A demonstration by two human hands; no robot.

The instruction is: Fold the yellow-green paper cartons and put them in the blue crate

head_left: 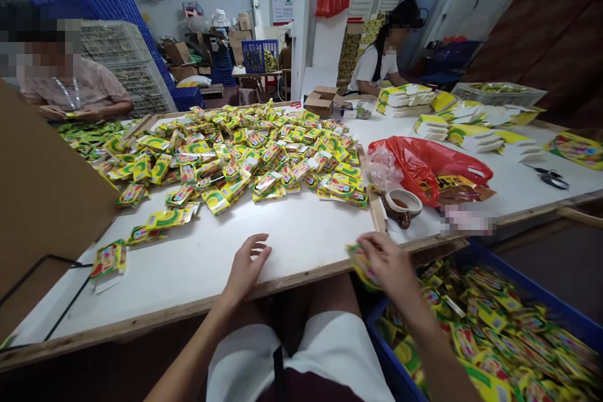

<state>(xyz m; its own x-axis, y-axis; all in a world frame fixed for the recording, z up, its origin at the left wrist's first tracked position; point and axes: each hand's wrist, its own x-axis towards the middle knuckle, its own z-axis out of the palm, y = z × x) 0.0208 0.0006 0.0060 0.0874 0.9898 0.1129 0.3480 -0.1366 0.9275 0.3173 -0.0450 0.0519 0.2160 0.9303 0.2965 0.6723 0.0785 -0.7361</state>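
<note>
One packet (358, 260): yellow and red, slightly blurred, over the table's (301, 229) front edge, near the blue crate (375, 326).
Right hand (384, 257): thumb and fingertips pinch the packet by its upper side.
Left hand (247, 264): fingers loosely curved, thumb apart, nothing between them, near the front edge.
Heap (245, 154): similar packets toward the table's far edge.
Handling: probably light, semi-stiff, slippery if glossy, easily creased.
Hold: best along a border, face unpressed.

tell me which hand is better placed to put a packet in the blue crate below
The right hand, likely: it holds a packet near the blue crate. The left hand looks empty and is farther away.
</note>
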